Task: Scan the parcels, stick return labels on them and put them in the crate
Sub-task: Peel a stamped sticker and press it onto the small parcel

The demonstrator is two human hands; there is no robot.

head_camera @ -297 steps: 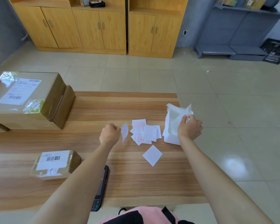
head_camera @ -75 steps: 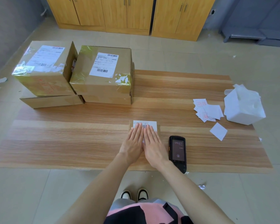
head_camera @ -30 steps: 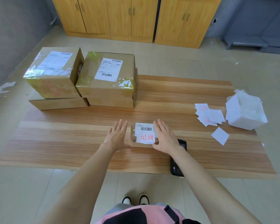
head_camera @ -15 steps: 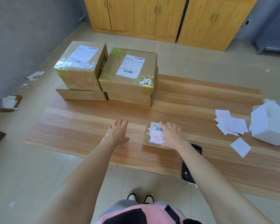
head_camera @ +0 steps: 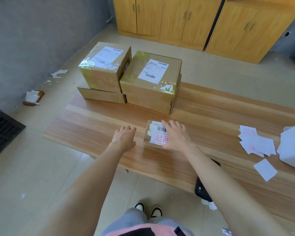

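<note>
A handheld scanner (head_camera: 205, 186) is seen at the near edge of the low wooden table (head_camera: 95, 133), half hidden under the right forearm. Just beyond it, a small parcel (head_camera: 154, 133) lies flat on the tabletop, a red-printed return label (head_camera: 160, 138) already stuck below its barcode. The right hand (head_camera: 175, 135) is laid over the parcel's right side, fingers spread and pointing away; whether the far edge is gripped cannot be told. The left hand (head_camera: 124, 137) is held open just beside the parcel's left side, apart from it, fingers loosely extended. Both arms are stretched forward and down.

The lift to the crate is judged to be the step in hand. It is best done with the left hand brought against the box so both sides are clasped evenly and the fresh label is not peeled. Farther back, larger parcels (head_camera: 150, 82) are stacked; a black crate (head_camera: 2, 132) is seen on the floor at far left.
</note>
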